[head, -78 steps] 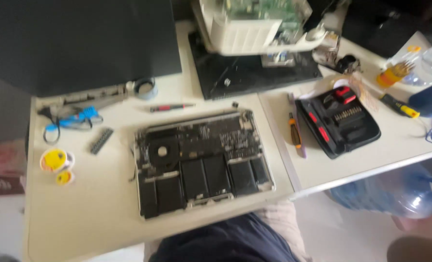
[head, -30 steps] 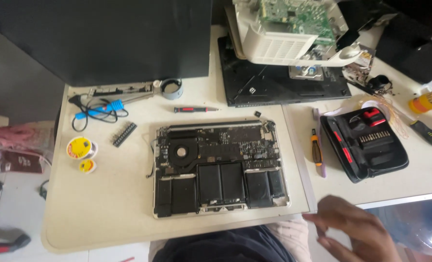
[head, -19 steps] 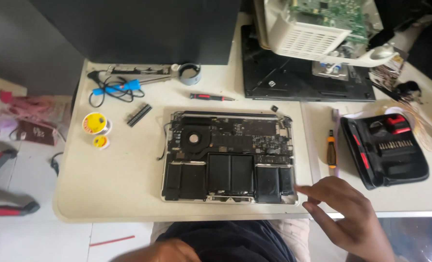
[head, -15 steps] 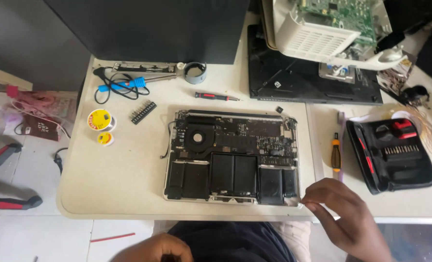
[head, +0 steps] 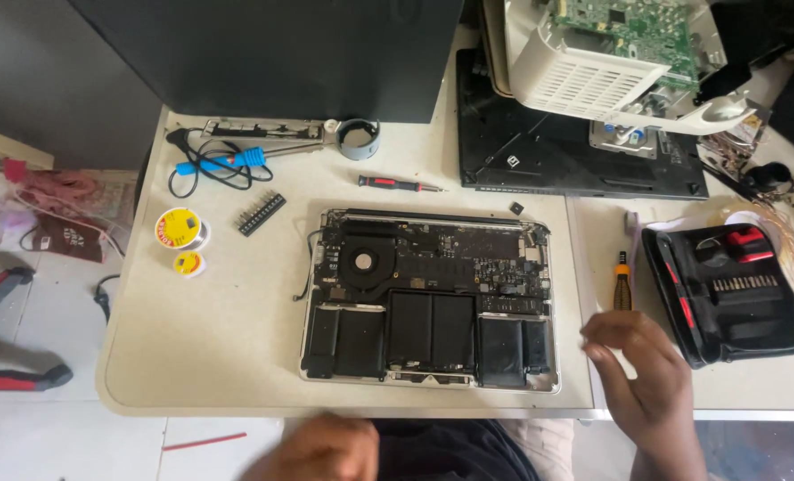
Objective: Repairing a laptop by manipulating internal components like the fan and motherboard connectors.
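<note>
Right hand (head: 642, 379) lifted off laptop (head: 428, 298) edge, hovering beside it.

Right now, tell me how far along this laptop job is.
Done: the laptop lies open, bottom cover off, with fan, board and battery cells exposed; the tool case is unzipped. In hand: nothing; the right hand hovers empty beside the laptop, the left hand low at the table edge. Left: every internal part looks still in place.
</note>
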